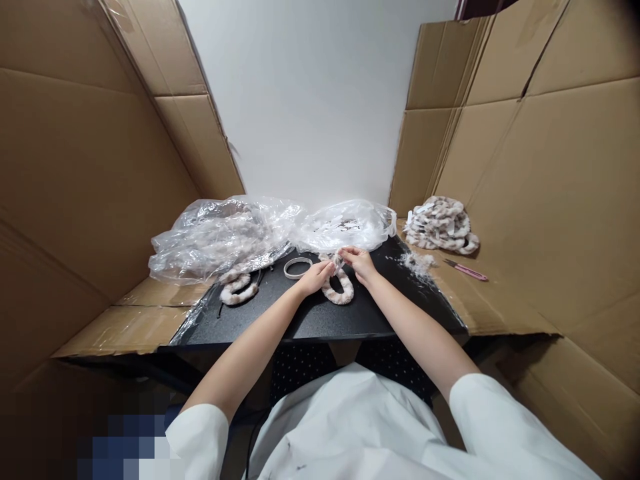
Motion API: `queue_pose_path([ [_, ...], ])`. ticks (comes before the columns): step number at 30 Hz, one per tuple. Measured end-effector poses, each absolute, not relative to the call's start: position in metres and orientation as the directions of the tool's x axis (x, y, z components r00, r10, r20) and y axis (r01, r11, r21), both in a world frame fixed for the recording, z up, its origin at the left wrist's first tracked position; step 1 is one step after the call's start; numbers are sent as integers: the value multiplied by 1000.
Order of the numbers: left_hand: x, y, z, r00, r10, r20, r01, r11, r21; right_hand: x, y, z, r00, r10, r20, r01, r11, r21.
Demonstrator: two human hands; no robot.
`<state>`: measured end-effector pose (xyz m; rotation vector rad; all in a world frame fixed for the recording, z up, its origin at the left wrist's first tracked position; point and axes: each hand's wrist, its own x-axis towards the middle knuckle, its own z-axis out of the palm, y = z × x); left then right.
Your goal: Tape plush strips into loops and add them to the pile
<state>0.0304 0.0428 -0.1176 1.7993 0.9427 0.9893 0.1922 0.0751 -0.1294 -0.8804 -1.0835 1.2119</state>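
A fluffy white-and-brown loop (339, 291) hangs over the black table, its upper end between my two hands. My left hand (319, 276) has its fingers closed on the loop's upper left side. On the other side, my right hand (359, 263) pinches at the top of the same loop; the small part between its fingertips is hard to make out. A roll of pale tape (297, 268) lies just left of my left hand. Farther left, another fluffy loop (239, 289) with dark cord ends rests on the table.
Clear plastic bags (215, 237) and a white bag (345, 223) line the back. At right are piled fluffy loops (440, 225), fluff scraps (419, 263) and pink snips (467, 269). Cardboard walls (565, 187) stand on both sides.
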Motion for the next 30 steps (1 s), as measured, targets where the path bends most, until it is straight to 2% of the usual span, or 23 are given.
queue_pose_path([
  [5,29,43,-118,424,867,263,224,-381,897,194,74,-128,1,985,174,-262,168,-950],
  [15,26,47,-123,333,905,263,183,-336,924,186,60,-124,-142,958,249,-178,223,-959],
  [30,25,49,-123,255,954,156,156,-200,967,187,67,-127,-19,946,323,-74,321,-944],
])
